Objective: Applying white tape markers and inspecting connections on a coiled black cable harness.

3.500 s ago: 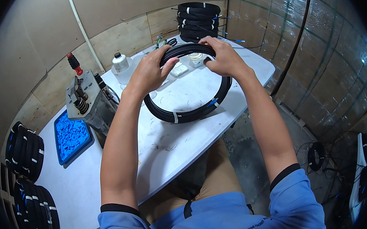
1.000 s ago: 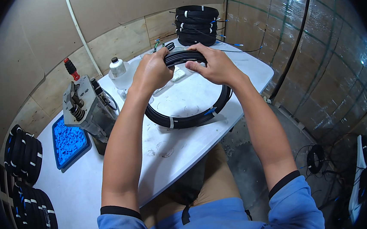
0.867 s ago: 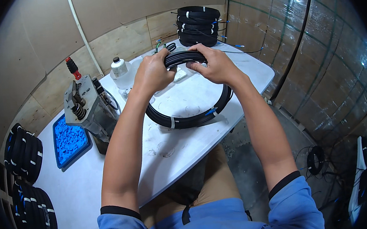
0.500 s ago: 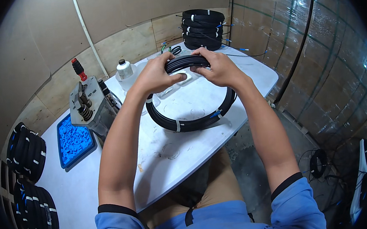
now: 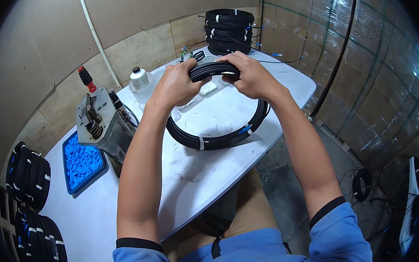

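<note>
A coil of black cable point(image 5: 218, 142) stands tilted over the white table, its lower side on or close to the tabletop. White ties bind it, and a blue connector shows at its lower right. My left hand point(image 5: 178, 81) wraps round the top of the coil from the left. From the right, my right hand point(image 5: 249, 73) grips the same top stretch, with a short length of cable showing between the two hands. Both thumbs are on the inner side of the ring.
On the white table point(image 5: 195, 201) stand a metal machine point(image 5: 103, 119), a blue tray point(image 5: 104, 174) of small blue pieces, a white bottle point(image 5: 139, 77) and a red-handled screwdriver point(image 5: 86, 79). Stacked cable coils point(image 5: 228, 31) rise at the back; more coils point(image 5: 28, 177) lie at left.
Both hands keep their hold on the coil's top, and the left thumb has curled in closer under the cable. The whole view has shifted slightly.
</note>
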Demonstrator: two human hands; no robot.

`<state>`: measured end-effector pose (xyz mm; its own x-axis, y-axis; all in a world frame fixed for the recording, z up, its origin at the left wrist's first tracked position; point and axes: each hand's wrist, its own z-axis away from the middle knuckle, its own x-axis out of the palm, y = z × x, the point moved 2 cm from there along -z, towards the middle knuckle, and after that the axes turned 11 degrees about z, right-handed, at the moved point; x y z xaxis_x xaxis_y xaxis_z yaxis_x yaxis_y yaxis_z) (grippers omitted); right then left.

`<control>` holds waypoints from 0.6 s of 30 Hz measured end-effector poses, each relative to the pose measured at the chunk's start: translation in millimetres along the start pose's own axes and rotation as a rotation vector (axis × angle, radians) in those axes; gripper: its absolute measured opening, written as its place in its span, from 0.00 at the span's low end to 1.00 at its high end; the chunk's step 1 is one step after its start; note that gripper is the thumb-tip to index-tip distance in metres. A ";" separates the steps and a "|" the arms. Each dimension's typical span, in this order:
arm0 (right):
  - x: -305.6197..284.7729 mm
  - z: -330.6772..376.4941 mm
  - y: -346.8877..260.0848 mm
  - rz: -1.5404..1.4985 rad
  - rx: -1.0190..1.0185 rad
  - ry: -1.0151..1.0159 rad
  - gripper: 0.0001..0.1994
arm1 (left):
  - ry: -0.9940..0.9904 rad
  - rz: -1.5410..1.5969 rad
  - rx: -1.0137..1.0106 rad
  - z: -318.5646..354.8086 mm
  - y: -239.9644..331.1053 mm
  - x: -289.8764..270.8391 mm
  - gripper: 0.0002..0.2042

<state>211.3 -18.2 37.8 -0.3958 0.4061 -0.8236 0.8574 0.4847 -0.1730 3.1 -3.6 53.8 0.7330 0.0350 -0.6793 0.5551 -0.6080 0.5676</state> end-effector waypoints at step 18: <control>-9.3 -7.5 -4.2 -0.178 0.078 -0.183 0.19 | -0.090 0.058 0.036 -1.5 -9.9 -0.8 0.14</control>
<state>208.9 -18.2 50.3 -0.4828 0.1692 -0.8592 0.8051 0.4718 -0.3595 -2.5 3.6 49.4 0.7245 -0.0716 -0.6856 0.4969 -0.6351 0.5914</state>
